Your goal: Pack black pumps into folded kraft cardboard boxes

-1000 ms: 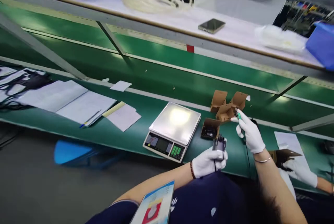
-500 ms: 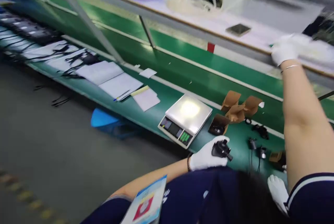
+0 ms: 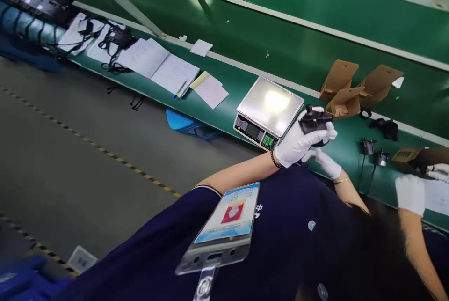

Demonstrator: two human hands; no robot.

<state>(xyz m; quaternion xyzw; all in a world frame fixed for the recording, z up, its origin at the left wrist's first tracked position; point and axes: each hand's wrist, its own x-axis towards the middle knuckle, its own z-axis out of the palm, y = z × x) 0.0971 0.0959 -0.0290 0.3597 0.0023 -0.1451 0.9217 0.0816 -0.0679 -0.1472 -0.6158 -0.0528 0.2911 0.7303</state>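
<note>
The left hand (image 3: 292, 144) holds a black device (image 3: 313, 122) near the right hand (image 3: 327, 163).

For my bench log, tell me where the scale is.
The scale sits just right of centre in the head view, on the green bench between notepaper and cardboard boxes, near the left hand.

White gloves (image 3: 288, 147), a dark beaded bracelet (image 3: 275, 160) and a navy shirt (image 3: 284, 226) are worn.
</note>
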